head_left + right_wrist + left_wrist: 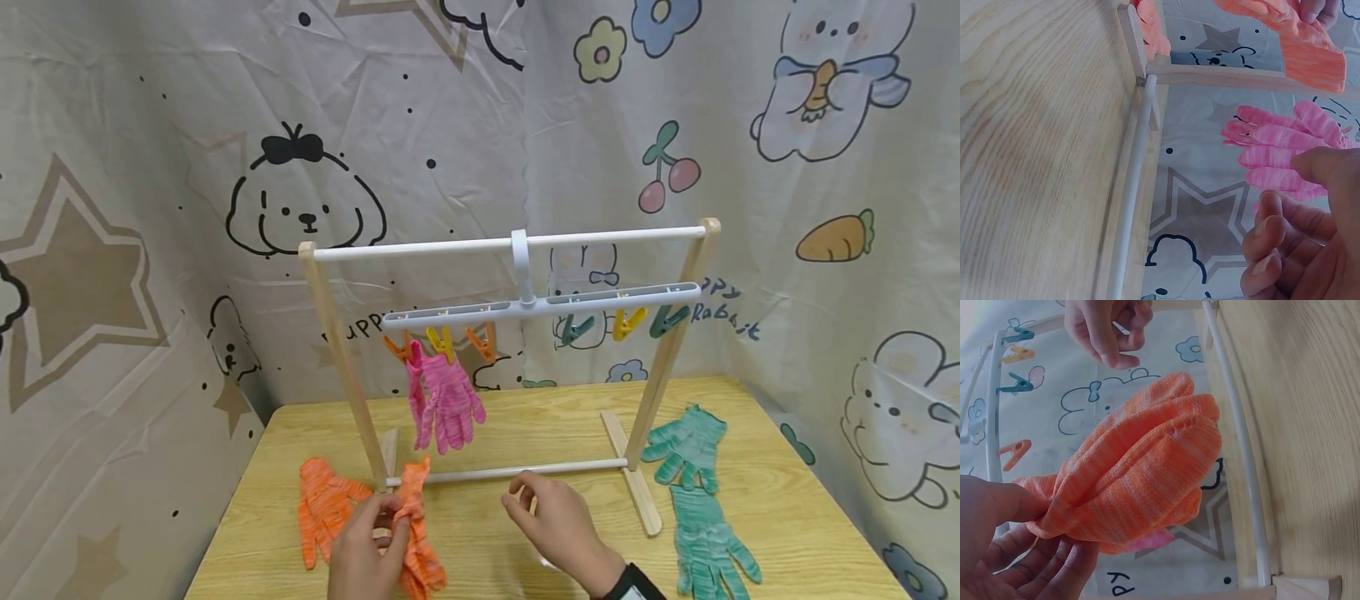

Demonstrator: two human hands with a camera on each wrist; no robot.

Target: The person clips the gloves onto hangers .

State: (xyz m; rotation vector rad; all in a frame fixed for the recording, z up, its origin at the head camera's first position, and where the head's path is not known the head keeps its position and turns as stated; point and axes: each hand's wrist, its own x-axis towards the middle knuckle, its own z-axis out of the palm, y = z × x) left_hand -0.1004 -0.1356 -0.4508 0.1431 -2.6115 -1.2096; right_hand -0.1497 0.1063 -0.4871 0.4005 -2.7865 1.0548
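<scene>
My left hand [366, 550] pinches an orange knitted glove [422, 557] between thumb and fingers, in front of the rack's left foot. In the left wrist view the held glove [1147, 462] sags in folds away from the fingertips. My right hand [558, 525] holds nothing, its fingers loosely curled, near the rack's lower bar. A second orange glove [322, 508] lies on the table left of my left hand. Pink gloves [450, 400] hang by an orange clip [397, 347] and a yellow clip [441, 343] at the hanger's left end.
A wooden rack with a white top bar [435, 248] carries a light-grey clip hanger [465, 315]. Free on it are an orange clip [482, 343], a yellow clip [628, 323] and green clips [576, 330]. Two green gloves [708, 533] lie at the table's right.
</scene>
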